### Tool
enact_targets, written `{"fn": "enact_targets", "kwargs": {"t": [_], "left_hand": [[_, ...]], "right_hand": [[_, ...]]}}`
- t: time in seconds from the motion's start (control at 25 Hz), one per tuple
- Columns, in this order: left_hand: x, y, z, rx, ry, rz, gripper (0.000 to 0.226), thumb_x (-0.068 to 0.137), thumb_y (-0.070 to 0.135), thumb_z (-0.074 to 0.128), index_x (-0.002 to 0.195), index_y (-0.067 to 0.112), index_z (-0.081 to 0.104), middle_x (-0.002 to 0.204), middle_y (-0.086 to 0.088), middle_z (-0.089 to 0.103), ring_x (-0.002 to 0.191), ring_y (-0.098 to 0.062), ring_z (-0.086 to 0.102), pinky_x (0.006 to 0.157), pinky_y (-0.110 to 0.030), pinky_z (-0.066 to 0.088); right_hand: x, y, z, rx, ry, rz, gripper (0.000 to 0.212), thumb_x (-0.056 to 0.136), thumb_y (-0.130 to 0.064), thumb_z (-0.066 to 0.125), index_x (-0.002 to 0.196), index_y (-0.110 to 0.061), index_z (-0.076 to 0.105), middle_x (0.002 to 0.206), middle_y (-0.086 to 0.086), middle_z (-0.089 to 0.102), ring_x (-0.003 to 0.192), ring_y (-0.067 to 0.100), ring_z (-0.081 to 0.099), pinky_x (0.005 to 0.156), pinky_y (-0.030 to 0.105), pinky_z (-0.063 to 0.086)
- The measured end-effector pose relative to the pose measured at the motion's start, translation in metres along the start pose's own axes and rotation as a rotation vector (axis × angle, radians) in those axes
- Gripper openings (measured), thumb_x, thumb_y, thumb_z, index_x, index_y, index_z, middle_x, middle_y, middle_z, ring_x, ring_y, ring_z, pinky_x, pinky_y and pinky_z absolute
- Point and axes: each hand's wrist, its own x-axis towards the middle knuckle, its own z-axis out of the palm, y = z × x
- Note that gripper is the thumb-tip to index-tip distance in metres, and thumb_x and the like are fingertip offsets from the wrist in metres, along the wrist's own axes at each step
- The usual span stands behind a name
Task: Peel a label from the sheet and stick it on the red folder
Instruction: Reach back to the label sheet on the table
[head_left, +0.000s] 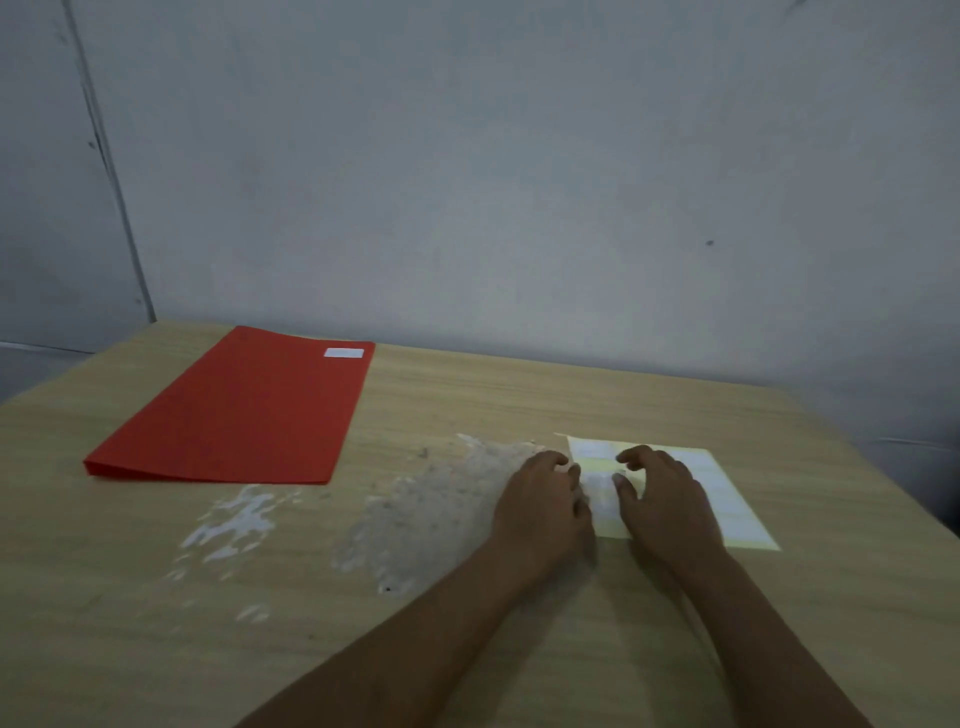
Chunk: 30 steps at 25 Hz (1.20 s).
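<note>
A red folder lies flat at the far left of the wooden table, with one white label stuck near its far right corner. A pale yellow label sheet lies at the right. My left hand rests at the sheet's left edge with its fingers curled onto it. My right hand lies on the middle of the sheet, fingers bent and spread, fingertips touching the paper. The frame does not show a label lifted off the sheet. Both hands hide part of the sheet.
The wooden table has worn whitish patches in its middle, between folder and sheet. A grey wall stands right behind the table's far edge. The table's right edge runs close to the sheet.
</note>
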Motion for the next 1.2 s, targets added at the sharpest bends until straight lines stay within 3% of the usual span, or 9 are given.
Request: {"fn": "enact_targets", "kwargs": {"t": [0.12, 0.44, 0.76, 1.2], "left_hand": [[0.009, 0.027, 0.022, 0.004, -0.062, 0.000, 0.054, 0.096, 0.041, 0.042, 0.142, 0.014, 0.046, 0.154, -0.005, 0.039, 0.144, -0.022, 0.028, 0.119, -0.038, 0.023], [0.033, 0.011, 0.038, 0.162, -0.096, 0.005, 0.056, 0.095, 0.046, 0.037, 0.137, 0.012, 0.050, 0.149, -0.007, 0.045, 0.139, -0.025, 0.036, 0.119, -0.043, 0.020], [0.108, -0.034, 0.031, 0.166, -0.186, -0.003, 0.056, 0.100, 0.045, 0.033, 0.144, 0.013, 0.043, 0.156, -0.005, 0.035, 0.144, -0.019, 0.029, 0.119, -0.041, 0.014], [0.194, -0.070, 0.045, 0.191, -0.215, -0.034, 0.061, 0.099, 0.049, 0.030, 0.149, 0.013, 0.033, 0.160, -0.005, 0.027, 0.148, -0.022, 0.019, 0.121, -0.042, 0.014]], "right_hand": [[-0.005, 0.037, -0.014, -0.030, -0.034, 0.071, 0.031, 0.092, -0.028, 0.058, 0.122, -0.020, 0.061, 0.128, 0.003, 0.062, 0.120, 0.026, 0.054, 0.100, 0.043, 0.043], [0.014, 0.070, -0.001, -0.075, -0.268, 0.085, 0.051, 0.098, -0.043, 0.045, 0.147, -0.029, 0.041, 0.161, -0.001, 0.029, 0.150, 0.017, 0.021, 0.120, 0.041, 0.023], [0.089, 0.066, 0.045, -0.113, -0.306, 0.031, 0.055, 0.101, -0.047, 0.031, 0.154, -0.030, 0.026, 0.165, 0.002, 0.014, 0.152, 0.022, 0.009, 0.121, 0.039, 0.013], [0.175, 0.071, 0.087, -0.185, -0.312, 0.018, 0.057, 0.102, -0.045, 0.025, 0.155, -0.024, 0.021, 0.165, 0.008, 0.012, 0.152, 0.027, 0.007, 0.124, 0.042, 0.010]]}}
